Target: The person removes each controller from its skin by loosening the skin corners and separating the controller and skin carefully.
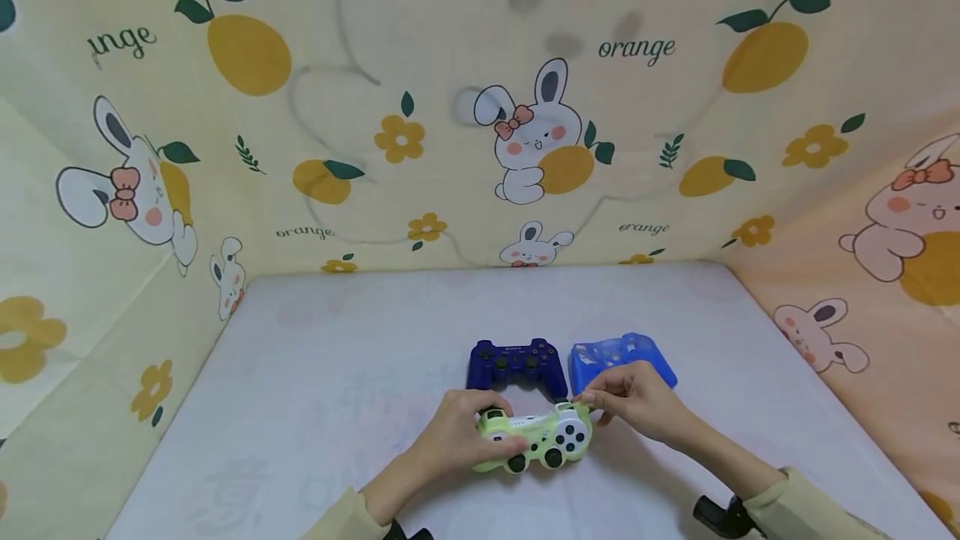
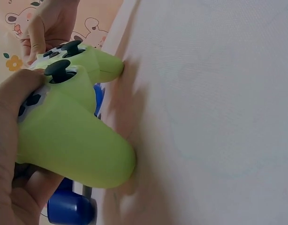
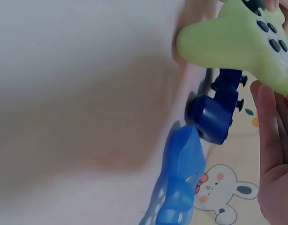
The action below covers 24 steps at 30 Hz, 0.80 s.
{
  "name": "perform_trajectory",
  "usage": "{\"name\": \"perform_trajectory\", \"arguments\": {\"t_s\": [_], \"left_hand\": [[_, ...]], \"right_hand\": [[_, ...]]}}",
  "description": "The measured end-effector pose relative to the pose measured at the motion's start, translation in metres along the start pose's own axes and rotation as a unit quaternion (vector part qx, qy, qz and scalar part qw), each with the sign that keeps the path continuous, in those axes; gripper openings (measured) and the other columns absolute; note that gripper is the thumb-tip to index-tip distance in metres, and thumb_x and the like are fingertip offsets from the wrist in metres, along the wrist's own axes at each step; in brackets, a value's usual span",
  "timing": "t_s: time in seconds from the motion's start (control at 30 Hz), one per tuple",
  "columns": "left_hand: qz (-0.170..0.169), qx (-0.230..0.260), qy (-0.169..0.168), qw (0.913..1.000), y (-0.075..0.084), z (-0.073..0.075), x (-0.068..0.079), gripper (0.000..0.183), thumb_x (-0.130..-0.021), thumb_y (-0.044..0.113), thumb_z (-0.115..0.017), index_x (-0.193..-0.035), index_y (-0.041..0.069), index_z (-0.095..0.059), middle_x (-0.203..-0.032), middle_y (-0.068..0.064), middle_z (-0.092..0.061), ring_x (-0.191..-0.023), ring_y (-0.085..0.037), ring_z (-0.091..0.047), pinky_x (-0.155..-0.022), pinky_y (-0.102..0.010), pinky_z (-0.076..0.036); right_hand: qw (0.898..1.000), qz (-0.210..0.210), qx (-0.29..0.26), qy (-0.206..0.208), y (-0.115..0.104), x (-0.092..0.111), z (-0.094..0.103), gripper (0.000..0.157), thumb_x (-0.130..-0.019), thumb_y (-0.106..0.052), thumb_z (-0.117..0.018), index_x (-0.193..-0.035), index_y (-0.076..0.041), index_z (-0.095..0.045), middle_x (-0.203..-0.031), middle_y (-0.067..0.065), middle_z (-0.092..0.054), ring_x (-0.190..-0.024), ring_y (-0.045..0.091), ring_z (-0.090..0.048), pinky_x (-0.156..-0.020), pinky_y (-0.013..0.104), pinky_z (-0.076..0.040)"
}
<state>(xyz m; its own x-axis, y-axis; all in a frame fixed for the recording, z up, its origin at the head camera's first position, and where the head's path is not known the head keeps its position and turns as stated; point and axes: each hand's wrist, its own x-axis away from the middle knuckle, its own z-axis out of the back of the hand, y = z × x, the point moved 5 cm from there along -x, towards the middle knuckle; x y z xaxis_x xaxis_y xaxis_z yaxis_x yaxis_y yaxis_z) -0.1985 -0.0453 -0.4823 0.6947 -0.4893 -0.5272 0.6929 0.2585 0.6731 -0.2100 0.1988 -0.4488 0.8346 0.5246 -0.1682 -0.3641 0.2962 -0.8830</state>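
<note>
A white game controller [image 1: 538,423] sits in a light green silicone cover [image 2: 83,145], its face tilted toward me, thumbsticks nearest. My left hand [image 1: 455,433] grips its left side, thumb across the face and fingers behind. At the upper right shoulder, thumb and forefinger of my right hand [image 1: 639,403] pinch the cover's edge; the fingertips are partly hidden behind the controller in the right wrist view. Just beyond lies a dark blue controller [image 1: 517,352]. Right of that is a bright blue cover [image 1: 647,350] with cut-out holes, partly behind my right hand.
All of this is on a white-covered table [image 1: 337,340]. A patterned cloth [image 1: 442,48] with rabbits and oranges hangs behind and along both sides. Dark straps with camera mounts [image 1: 723,517] sit on the wrists.
</note>
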Motion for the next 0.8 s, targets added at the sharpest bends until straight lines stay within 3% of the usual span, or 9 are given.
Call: {"name": "perform_trajectory", "arguments": {"t_s": [0.23,0.8], "left_hand": [[0.018,0.011,-0.002,0.9998,-0.0009,0.0002,0.0005,0.029,-0.073,0.035,-0.088,-0.087,0.019,-0.068,-0.078,0.013,-0.065,-0.067,-0.001,-0.055,-0.059,-0.017,-0.047],[0.050,0.014,-0.003,0.9987,-0.0018,0.0006,0.0003,0.031,-0.072,0.036,-0.088,-0.091,0.018,-0.070,-0.078,0.016,-0.063,-0.068,-0.003,-0.055,-0.060,-0.019,-0.047]], "right_hand": [[1.000,0.001,0.015,-0.017,0.0075,0.0052,0.0052,0.010,-0.094,-0.014,-0.067,-0.093,-0.009,-0.076,-0.080,0.003,-0.073,-0.067,0.035,-0.068,-0.060,0.044,-0.057],[0.999,0.006,-0.012,-0.035,0.0093,0.0083,0.0098,0.010,-0.094,-0.004,-0.066,-0.092,-0.003,-0.075,-0.082,0.006,-0.073,-0.070,0.033,-0.069,-0.064,0.040,-0.058]]}}
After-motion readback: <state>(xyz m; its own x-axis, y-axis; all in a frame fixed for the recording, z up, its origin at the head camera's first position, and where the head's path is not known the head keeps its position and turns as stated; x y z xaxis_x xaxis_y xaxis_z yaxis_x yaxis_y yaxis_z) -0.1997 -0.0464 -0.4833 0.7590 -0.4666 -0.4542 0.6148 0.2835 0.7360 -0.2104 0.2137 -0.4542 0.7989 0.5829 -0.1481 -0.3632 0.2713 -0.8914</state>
